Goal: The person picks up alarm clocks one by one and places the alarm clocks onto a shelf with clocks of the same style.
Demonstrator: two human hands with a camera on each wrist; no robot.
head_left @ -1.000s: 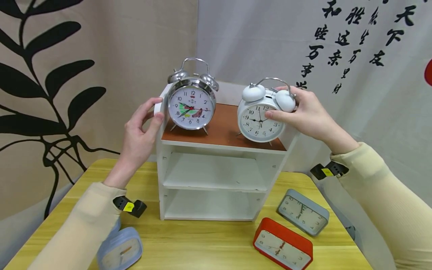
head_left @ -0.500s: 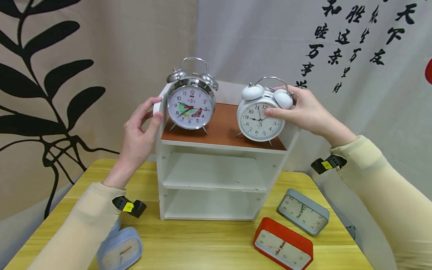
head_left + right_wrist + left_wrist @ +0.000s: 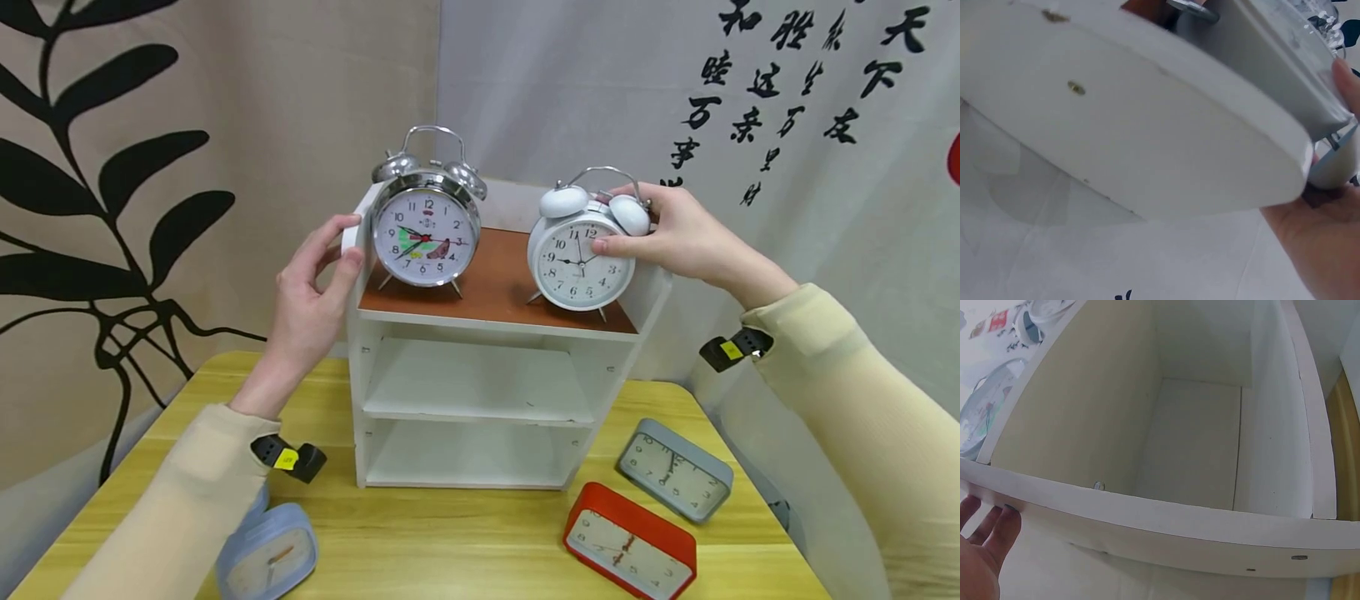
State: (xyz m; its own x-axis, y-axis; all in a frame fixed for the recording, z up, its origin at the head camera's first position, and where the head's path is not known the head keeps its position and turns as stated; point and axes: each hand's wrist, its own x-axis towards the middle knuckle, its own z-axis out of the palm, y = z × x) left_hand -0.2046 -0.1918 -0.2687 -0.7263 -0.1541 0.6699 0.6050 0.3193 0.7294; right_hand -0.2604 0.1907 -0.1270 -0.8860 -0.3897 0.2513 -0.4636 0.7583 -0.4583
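My right hand (image 3: 663, 227) grips a white twin-bell alarm clock (image 3: 564, 283) on the right of the small cabinet's brown top (image 3: 491, 292), its thumb across the dial. The right wrist view shows this clock's body (image 3: 1260, 56) behind the white side panel (image 3: 1166, 131). At the left, my left hand (image 3: 307, 292) touches the cabinet's side panel (image 3: 352, 236); in the left wrist view its fingertips (image 3: 1009, 519) lie on the panel's outer face. A silver twin-bell alarm clock (image 3: 446, 254) stands beside that panel on the brown top.
Below the top, the white cabinet has two shelf compartments, with a middle shelf (image 3: 480, 383). On the wooden table (image 3: 450, 542) lie a grey clock (image 3: 675, 471) and a red clock (image 3: 630, 537) to the right. A light blue clock (image 3: 270, 554) is partly behind the left sleeve.
The white alarm clock and my right hand have shifted very slightly back on the cabinet top. My left hand and the other clocks stay in place.
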